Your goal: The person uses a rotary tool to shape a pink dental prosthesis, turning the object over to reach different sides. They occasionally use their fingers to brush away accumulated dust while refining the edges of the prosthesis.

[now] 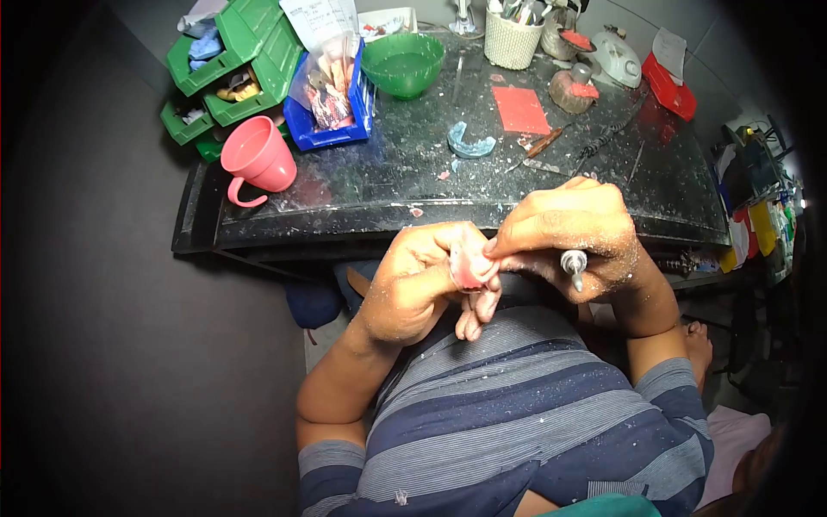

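My left hand is closed round a small pink denture, held in front of my body just off the bench's front edge. The thumb and curled fingers hide part of it. My right hand is closed too, with its fingertips touching the denture's right side. A slim silver metal tool, which looks like a rotary handpiece, sticks out of the right fist with its narrow end pointing down. The rest of this tool is hidden by the hand. Whitish dust covers both hands.
On the dark bench are a blue dental mould, a pink wax sheet, a wooden-handled knife and a glass burner. A pink mug, blue bin and green bowl stand left. A person sits at lower right.
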Available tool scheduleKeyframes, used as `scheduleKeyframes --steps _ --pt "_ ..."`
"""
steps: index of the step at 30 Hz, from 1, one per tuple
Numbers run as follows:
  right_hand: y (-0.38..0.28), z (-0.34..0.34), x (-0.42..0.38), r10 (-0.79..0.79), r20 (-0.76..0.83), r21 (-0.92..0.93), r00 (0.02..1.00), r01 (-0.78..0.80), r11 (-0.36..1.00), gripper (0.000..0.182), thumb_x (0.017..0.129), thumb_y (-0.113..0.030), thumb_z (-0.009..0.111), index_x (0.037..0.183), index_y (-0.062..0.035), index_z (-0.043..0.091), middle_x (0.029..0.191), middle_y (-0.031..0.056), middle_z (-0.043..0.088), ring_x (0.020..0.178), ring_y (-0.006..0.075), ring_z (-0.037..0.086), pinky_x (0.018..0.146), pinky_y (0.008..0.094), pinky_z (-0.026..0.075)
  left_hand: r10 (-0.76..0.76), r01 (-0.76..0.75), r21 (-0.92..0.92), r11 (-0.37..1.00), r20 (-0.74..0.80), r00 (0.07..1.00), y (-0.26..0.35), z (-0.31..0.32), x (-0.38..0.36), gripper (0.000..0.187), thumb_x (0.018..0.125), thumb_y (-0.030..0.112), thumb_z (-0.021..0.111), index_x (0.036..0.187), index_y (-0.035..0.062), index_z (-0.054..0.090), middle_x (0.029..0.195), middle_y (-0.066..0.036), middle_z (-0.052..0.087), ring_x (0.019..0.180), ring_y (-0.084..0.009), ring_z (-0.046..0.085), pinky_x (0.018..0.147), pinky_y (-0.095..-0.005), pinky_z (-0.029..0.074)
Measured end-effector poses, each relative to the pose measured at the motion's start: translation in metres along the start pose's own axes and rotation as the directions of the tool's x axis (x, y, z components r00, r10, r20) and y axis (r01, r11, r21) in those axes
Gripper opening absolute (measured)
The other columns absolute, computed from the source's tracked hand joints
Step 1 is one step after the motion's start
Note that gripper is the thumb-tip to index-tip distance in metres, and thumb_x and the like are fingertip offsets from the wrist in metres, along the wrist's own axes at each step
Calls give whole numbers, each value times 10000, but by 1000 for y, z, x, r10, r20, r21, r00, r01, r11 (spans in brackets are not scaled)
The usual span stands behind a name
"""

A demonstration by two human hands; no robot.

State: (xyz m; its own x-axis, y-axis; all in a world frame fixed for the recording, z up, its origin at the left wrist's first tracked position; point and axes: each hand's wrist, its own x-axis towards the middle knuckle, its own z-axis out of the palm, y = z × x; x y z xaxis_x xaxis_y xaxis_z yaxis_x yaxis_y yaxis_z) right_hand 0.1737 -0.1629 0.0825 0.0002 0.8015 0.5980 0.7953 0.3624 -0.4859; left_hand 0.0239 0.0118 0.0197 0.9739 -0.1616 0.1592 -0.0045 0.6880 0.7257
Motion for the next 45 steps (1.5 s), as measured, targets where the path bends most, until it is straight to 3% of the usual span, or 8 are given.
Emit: scheduleKeyframes --steps 4,6,8,11,19,30,31,45 --pt "-7 7 3 90 -115 23 989 -88 996 53 850 -17 785 885 12 757 751 120 727 651 256 731 604 313 566 9 -8 24 1000 -64 998 4 7 1 214 1031 77 533 1163 -83 586 827 -156 689 635 -179 678 578 -260 547" --pt "-10 6 2 121 -133 46 984 -116 992 38 859 2 776 885 17 754 728 111 719 617 218 711 586 297 546 458 -295 490 820 -252 853 -5 14 -1 338 1023 96 542 1305 -87 510 1007 -189 693 816 -179 705 667 -262 547" --pt "-17 3 -1 351 -95 212 932 -326 921 69 926 -40 726 968 2 762 822 117 746 694 169 717 649 296 555 676 -435 743 509 -31 737 -8 17 -1 537 1005 133 575 1435 -102 354 1295 -277 599 1013 -264 694 860 -352 570" --pt "-27 0 2 473 -55 361 879 -424 830 73 946 -34 720 978 16 762 820 89 760 718 111 705 670 278 558 741 -515 801 306 139 657 -16 19 6 575 888 30 774 1374 -81 489 1360 -304 605 1152 -289 692 893 -349 594" --pt "-33 0 0 491 4 477 871 -433 765 104 958 -43 697 982 31 766 784 95 754 712 123 709 672 269 553 745 -474 880 28 298 597 -12 14 5 202 970 -135 606 1169 -100 615 1187 -342 679 979 -330 759 826 -374 646" --pt "-20 8 -7 225 31 135 974 -227 964 564 650 -427 979 696 -67 547 612 39 507 506 195 516 501 321 391 717 -588 793 157 318 621 -15 16 -10 353 922 -204 604 1248 -77 561 1243 -353 629 1046 -395 746 877 -436 662" --pt "-20 6 -3 198 51 162 979 -204 966 474 739 -320 950 746 -40 568 624 105 514 513 273 527 501 371 392 726 -587 793 162 307 615 -15 17 -9 368 904 -218 613 1237 -67 572 1187 -327 665 1025 -375 754 853 -423 665" --pt "-10 11 -4 68 60 32 996 -70 997 592 660 -517 931 701 -53 564 613 64 492 505 279 536 481 372 386 652 -539 807 242 277 706 -13 18 -15 473 806 -38 855 1194 -21 584 1032 -259 710 877 -315 762 765 -400 670"
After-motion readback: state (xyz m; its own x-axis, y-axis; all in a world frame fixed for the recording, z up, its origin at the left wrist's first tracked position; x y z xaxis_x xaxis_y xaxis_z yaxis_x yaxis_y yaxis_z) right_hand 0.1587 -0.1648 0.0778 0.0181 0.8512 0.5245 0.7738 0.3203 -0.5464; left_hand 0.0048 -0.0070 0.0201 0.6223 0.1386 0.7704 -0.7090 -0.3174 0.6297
